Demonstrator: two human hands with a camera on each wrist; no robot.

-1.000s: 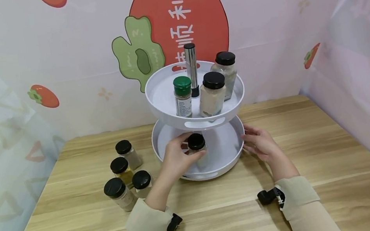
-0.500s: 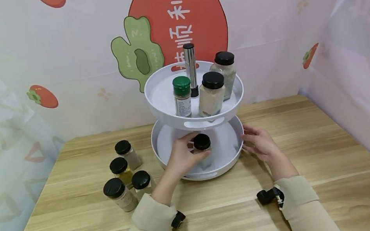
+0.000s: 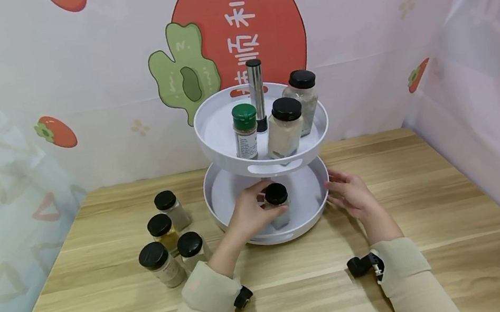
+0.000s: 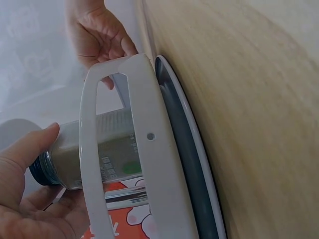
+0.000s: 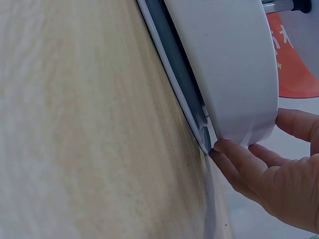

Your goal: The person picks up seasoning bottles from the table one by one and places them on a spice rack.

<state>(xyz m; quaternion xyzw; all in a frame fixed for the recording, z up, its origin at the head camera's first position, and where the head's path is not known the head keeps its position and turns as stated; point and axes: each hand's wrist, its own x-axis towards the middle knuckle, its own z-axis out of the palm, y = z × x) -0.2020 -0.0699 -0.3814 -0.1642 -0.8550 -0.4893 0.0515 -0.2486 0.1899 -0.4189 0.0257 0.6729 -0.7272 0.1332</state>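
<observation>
My left hand (image 3: 249,213) grips a clear spice jar (image 3: 280,216) with a black lid, inside the lower tier of a white two-tier round tray (image 3: 290,234). In the left wrist view the jar (image 4: 70,154) shows behind the rim's handle slot, the thumb on one side and fingers on the other. The jar's base is partly hidden. My right hand (image 3: 350,193) holds the right side of the lower tier. The right wrist view shows the thumb at the tray's (image 5: 239,74) rim and fingertips (image 5: 222,145) at its bottom edge.
The upper tier (image 3: 216,123) holds a green-capped shaker (image 3: 245,132) and two black-lidded jars (image 3: 285,130) around a metal post (image 3: 257,91). Several black-lidded jars (image 3: 168,271) stand on the wooden table (image 3: 299,298) at left. A printed cloth (image 3: 112,63) hangs behind.
My left hand has moved the jar rightward and slightly toward me within the lower tier. My right hand has stayed at the tray's side.
</observation>
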